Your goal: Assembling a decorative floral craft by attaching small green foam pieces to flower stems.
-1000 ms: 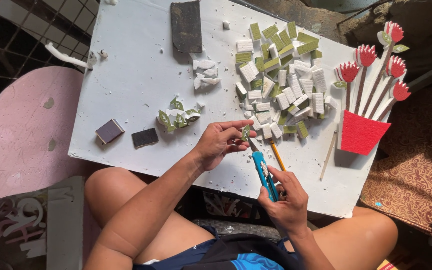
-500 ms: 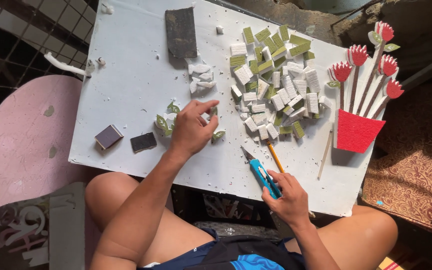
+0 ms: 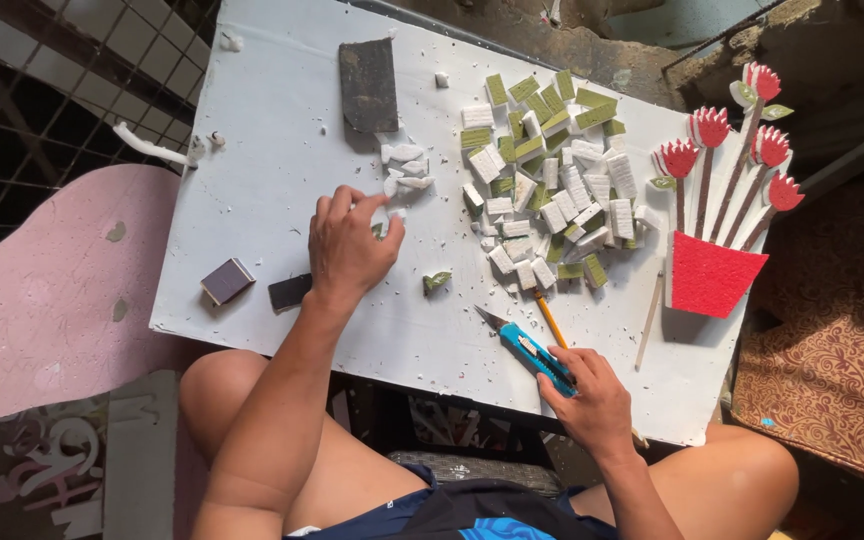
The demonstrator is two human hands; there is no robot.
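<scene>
Cutting foam pieces at a white tabletop [image 3: 252,130].

The right hand [image 3: 592,395] has its fingers clenched around a blue utility knife [image 3: 532,352], blade out, resting near the front edge beside an orange pencil [image 3: 550,320]. The left hand [image 3: 350,245] lies fingers-down over small white and green foam bits [image 3: 404,180]; whether it grips one I cannot tell. A heap of cut foam blocks [image 3: 547,185] sits beyond, a red foam flower pot [image 3: 712,272] to the right.

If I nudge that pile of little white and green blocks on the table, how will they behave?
The blocks look like cut foam, with crumbs scattered over the white table, so they are probably very light and would scatter easily. Their flat sides suggest sliding or tumbling, not rolling. They may dent under pinching fingers.
</scene>
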